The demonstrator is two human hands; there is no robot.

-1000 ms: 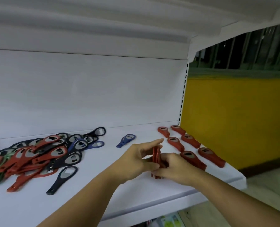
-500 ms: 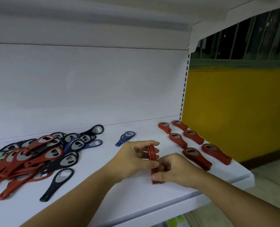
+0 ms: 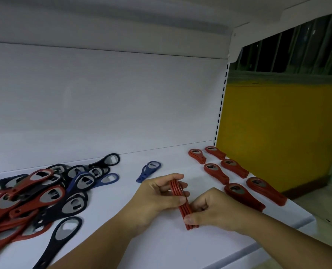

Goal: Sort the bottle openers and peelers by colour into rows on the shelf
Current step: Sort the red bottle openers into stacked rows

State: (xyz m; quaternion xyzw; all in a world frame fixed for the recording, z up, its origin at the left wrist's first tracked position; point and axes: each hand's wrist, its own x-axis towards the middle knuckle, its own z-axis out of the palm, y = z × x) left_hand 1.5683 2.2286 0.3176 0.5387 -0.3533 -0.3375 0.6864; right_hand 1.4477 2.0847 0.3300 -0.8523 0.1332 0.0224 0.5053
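The white shelf (image 3: 161, 249) fills most of the view, with its white back panel (image 3: 103, 103) behind it and a yellow wall (image 3: 277, 133) beyond its right end.

On the left part of the shelf lies a mixed pile (image 3: 35, 195) of bottle openers in red, black and blue, one over the other without order. A few green pieces may be at the far left edge, but this is too small to tell.

On the right part, the sorted red openers (image 3: 236, 168) lie as six small groups in two lines, which run from the back panel toward the front edge. Every group points its metal head to the back.

Between the pile and the red lines are the two hands. The left hand (image 3: 157, 199) has its thumb and fingers curled around the upper half of a red stack (image 3: 178, 193) of openers. The right hand (image 3: 215, 210) pinches the lower half of the same stack between thumb and fingers. The stack stands on its edge and leans a little, with its low end near the shelf surface. Whether it touches the shelf cannot be told.

One black opener (image 3: 58, 239) lies alone in front of the pile, near the front edge. One blue opener (image 3: 148, 170) lies alone behind the left hand, apart from the pile.
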